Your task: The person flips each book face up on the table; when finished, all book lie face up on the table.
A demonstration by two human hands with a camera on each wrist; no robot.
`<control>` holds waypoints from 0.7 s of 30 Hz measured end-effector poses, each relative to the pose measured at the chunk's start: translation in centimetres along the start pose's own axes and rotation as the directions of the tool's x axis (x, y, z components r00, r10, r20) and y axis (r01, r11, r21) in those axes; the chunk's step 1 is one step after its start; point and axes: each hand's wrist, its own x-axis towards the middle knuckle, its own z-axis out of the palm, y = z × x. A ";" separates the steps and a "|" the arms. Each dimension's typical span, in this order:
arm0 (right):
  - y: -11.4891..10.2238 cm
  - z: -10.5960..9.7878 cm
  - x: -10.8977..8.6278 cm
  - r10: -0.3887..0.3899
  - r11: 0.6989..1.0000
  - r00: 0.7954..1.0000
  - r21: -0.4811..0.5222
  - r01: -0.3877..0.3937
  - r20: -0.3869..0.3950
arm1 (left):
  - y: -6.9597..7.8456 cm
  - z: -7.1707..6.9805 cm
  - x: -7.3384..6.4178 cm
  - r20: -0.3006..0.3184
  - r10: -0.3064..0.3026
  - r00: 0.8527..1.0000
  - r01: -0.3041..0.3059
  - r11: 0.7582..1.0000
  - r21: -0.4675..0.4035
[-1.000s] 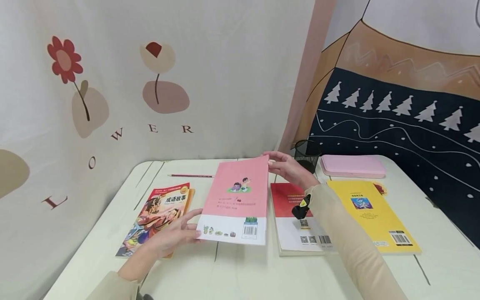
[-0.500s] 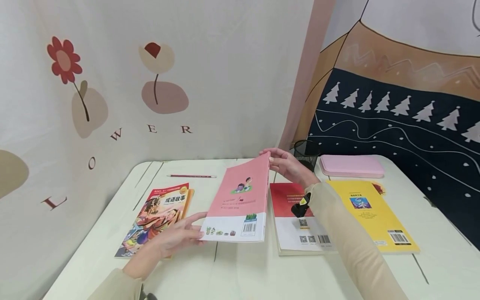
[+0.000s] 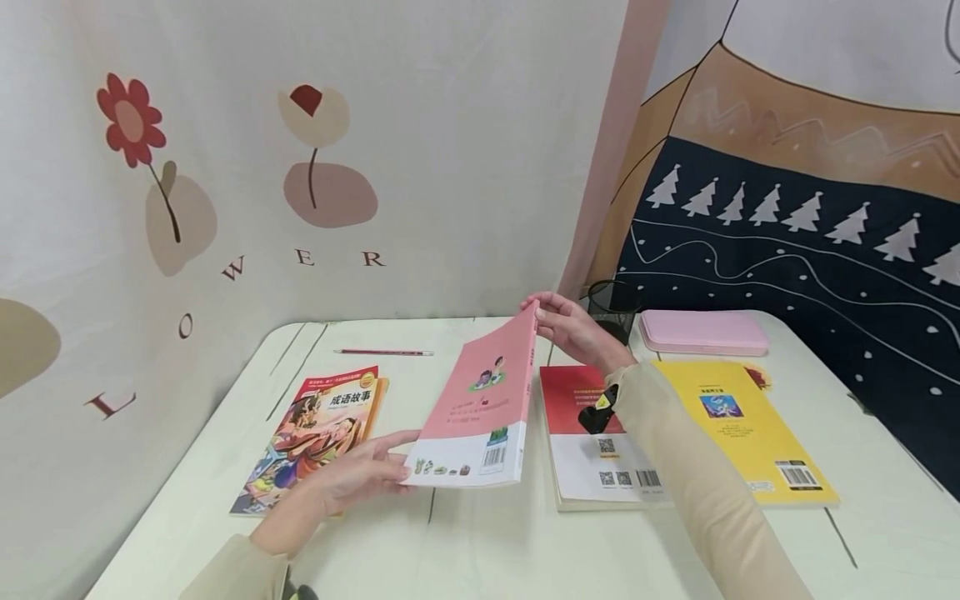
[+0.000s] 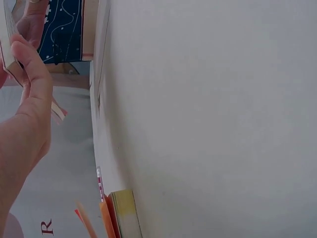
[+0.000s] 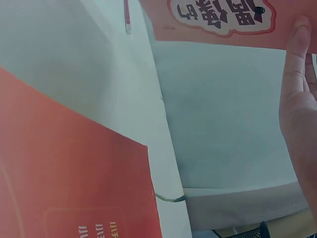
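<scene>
A pink-and-white paperback book [image 3: 476, 392] is held up over the table, tilted, its back cover and spine towards me in the head view. My left hand [image 3: 358, 477] pinches its lower left corner. At the top right corner, by the spine, my right hand [image 3: 576, 329] grips it. In the left wrist view the left hand [image 4: 32, 109] has its fingers at the book's page edge [image 4: 9, 42]. The right wrist view has the right thumb [image 5: 299, 34] on the front cover [image 5: 223, 35], which bears large dark characters.
An illustrated book [image 3: 322, 433] lies at left, over an orange one. A red-and-white book [image 3: 592, 467] and a yellow book [image 3: 750, 433] lie at right. Behind are a pencil [image 3: 382, 352], a black mesh holder [image 3: 613, 312] and a pink case [image 3: 705, 332].
The pink book has turned so its spine shows more and its back cover looks narrower. My left hand has shifted slightly right with the lower corner; my right hand has risen a little.
</scene>
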 end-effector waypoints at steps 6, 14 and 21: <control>-0.1 0.5 0.2 -0.035 0.999 0.999 0.015 0.035 0.019 | -0.1 0.1 0.0 0.073 -0.011 0.997 0.011 1.000 -0.002; -0.2 1.2 0.6 -0.102 0.995 0.994 0.019 0.103 -0.048 | -0.1 0.2 -0.1 0.045 0.010 0.999 -0.013 0.998 0.056; -0.3 1.7 0.8 -0.086 0.996 0.977 -0.007 0.087 -0.197 | -0.1 0.5 -0.3 -0.043 0.026 0.999 -0.019 0.987 0.160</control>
